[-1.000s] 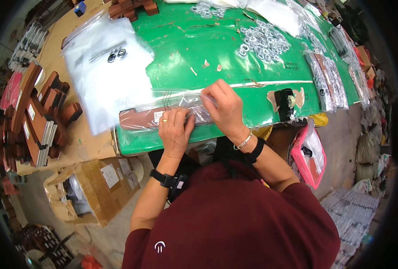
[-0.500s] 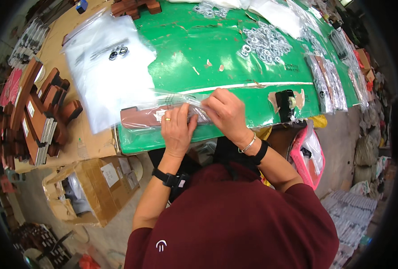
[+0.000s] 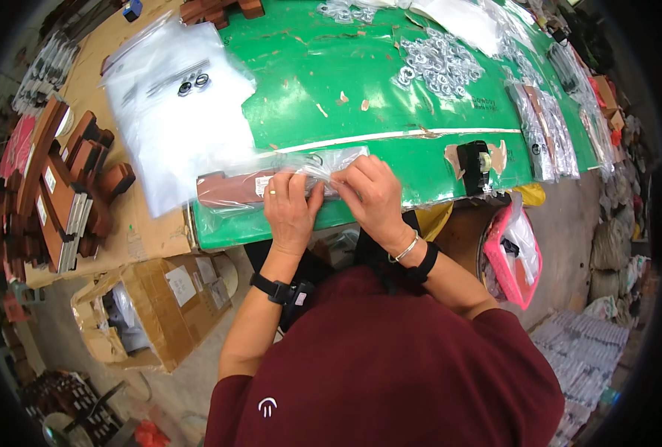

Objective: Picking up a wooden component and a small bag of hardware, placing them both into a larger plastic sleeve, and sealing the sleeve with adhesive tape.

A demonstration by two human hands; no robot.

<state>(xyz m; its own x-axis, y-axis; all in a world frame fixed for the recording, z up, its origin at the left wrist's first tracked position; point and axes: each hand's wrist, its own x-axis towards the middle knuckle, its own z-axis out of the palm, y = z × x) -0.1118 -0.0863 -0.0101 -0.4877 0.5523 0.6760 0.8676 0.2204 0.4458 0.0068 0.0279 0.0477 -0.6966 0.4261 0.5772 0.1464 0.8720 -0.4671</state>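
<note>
A clear plastic bag (image 3: 275, 160) lies along the near edge of the green-covered table, with a reddish-brown wooden piece (image 3: 226, 191) inside it. A white label (image 3: 261, 184) shows through the film. My left hand (image 3: 291, 212) is closed on the bag near its middle, its fingertips against the film and the piece. Just to the right, my right hand (image 3: 372, 195) pinches gathered plastic between thumb and fingers. Behind my fingers, a dark ring-like shape shows in the film. My fingers hide the right part of the wooden piece.
A stack of flat clear bags (image 3: 189, 134) lies to the left, beside piled wooden pieces (image 3: 70, 201). Small bagged rings (image 3: 441, 67) are heaped at the back. A black tape dispenser (image 3: 469, 167) and wrapped pieces (image 3: 541, 130) are right. Below stand a cardboard box (image 3: 156, 313) and a pink basket (image 3: 524, 292).
My right hand has shifted slightly left and down. The plastic between my hands is now more bunched, and a flap of film spreads out behind my right fingers.
</note>
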